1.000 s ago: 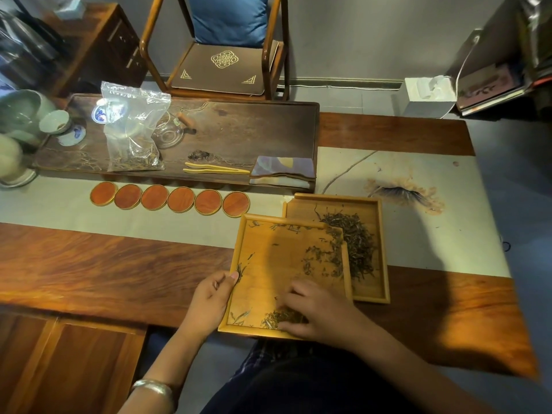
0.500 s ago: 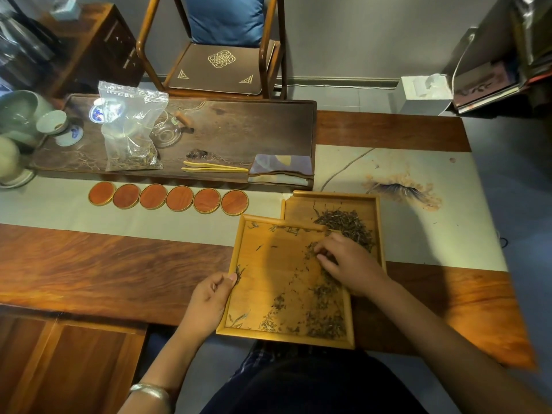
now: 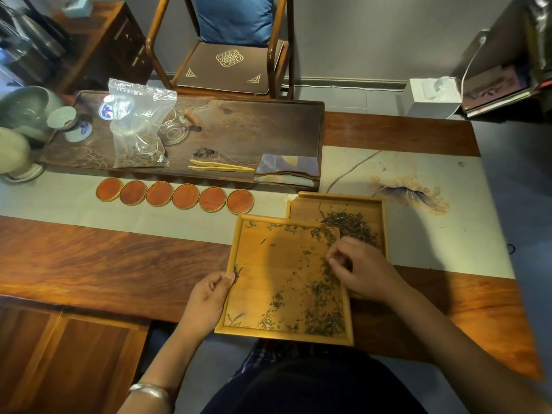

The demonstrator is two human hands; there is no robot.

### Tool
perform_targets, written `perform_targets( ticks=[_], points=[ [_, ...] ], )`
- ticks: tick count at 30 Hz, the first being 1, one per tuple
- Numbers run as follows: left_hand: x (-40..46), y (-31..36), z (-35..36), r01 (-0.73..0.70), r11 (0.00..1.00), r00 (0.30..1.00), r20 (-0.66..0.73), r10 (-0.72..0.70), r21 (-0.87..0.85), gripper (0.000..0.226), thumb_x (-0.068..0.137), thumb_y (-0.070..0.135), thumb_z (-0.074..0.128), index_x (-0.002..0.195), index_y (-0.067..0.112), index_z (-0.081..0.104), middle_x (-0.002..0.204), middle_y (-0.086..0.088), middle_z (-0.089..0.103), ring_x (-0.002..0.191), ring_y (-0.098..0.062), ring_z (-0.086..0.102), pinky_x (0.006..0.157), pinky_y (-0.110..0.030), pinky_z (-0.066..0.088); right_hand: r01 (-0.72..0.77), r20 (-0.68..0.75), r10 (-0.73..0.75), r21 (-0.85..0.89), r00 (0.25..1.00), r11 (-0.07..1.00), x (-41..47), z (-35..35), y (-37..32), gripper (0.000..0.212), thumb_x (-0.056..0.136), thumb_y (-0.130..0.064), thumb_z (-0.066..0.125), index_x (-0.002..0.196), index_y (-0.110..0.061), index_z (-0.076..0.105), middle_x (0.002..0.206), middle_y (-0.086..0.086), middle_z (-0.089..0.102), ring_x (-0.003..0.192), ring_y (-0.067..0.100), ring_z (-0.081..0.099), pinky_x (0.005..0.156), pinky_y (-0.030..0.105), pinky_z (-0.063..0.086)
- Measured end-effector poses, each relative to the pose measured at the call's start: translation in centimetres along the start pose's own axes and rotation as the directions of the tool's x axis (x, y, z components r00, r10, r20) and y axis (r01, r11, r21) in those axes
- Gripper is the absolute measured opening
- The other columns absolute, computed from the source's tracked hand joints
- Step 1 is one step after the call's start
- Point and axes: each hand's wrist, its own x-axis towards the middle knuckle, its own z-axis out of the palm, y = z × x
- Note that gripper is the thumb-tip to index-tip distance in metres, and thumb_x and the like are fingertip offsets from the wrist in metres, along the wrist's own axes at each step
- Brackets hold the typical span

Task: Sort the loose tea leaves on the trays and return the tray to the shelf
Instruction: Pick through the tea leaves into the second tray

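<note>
Listing from my remote seat, largest first. Table [image 3: 104, 264]: wood, with a pale runner. Near tray [image 3: 280, 282]: lies at 6 o'clock, its far right corner resting on the far tray [image 3: 304, 209] at 1 o'clock; its near edge juts past the table edge. Risk, as I judge it: a push on that overhang could tip it and spill leaves into the lap. Tea leaves [image 3: 322, 321]: scattered along the near tray's right side, heaped in the far tray. Right hand [image 3: 364, 270]: fingers curled, seemingly pinching leaves, though I cannot tell for certain; a careless sweep could flick leaves over the rim. Left hand [image 3: 206, 297]: loosely curled, thumb on the near tray's left rim. Shelf: not visible. Writing: none readable.
</note>
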Motion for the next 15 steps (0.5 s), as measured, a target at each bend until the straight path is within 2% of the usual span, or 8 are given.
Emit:
perform_targets(
  ticks=[2, 5, 10, 15],
  points=[
    [0.0, -0.1, -0.1, 0.009, 1.0, 1.0, 0.005, -0.009, -0.011, 0.03, 0.099, 0.021, 0.048, 0.081, 0.004, 0.065, 0.059, 0.004, 0.06, 0.052, -0.006, 0.054, 0.05, -0.017, 0.042, 0.067, 0.077, -0.062, -0.063, 0.995, 0.996, -0.7, 0.4, -0.6, 0.008, 0.09, -0.027, 0.054, 0.092, -0.023, 0.061, 0.089, -0.011, 0.054, 0.079, 0.003, 0.051, 0.079, 0.025, 0.046],
    [0.1, 0.0, -0.1, 0.011, 1.0, 1.0, 0.011, -0.011, -0.017, 0.029, 0.099, 0.021, 0.048, 0.081, 0.006, 0.066, 0.058, 0.004, 0.06, 0.052, -0.006, 0.054, 0.05, -0.016, 0.042, 0.081, 0.06, -0.074, -0.134, 0.995, 0.988, -0.7, 1.2, -0.6, 0.015, 0.092, -0.027, 0.051, 0.098, -0.019, 0.062, 0.095, -0.007, 0.055, 0.087, 0.007, 0.051, 0.087, 0.024, 0.041],
    [-0.1, 0.3, 0.2, 0.004, 1.0, 0.999, 0.038, -0.003, -0.02, 0.029, 0.098, 0.02, 0.049, 0.078, 0.007, 0.064, 0.056, 0.006, 0.058, 0.051, -0.004, 0.052, 0.05, -0.015, 0.041, -0.029, -0.037, 0.024, -0.14, 0.999, 0.99, 1.2, 1.3, 0.5, 0.015, 0.093, -0.026, 0.052, 0.102, -0.018, 0.062, 0.101, -0.004, 0.054, 0.092, 0.01, 0.051, 0.081, 0.028, 0.048],
    [-0.5, 0.5, 0.2, -0.022, 0.999, 0.999, 0.035, 0.023, -0.023, 0.028, 0.099, 0.016, 0.048, 0.078, 0.006, 0.064, 0.059, 0.006, 0.06, 0.054, -0.003, 0.055, 0.053, -0.015, 0.043, -0.155, -0.077, 0.148, -0.104, 0.986, 0.982, 3.1, 0.9, 1.8, 0.016, 0.093, -0.025, 0.051, 0.105, -0.019, 0.06, 0.104, -0.003, 0.051, 0.094, 0.012, 0.05, 0.076, 0.027, 0.047]
  ],
)
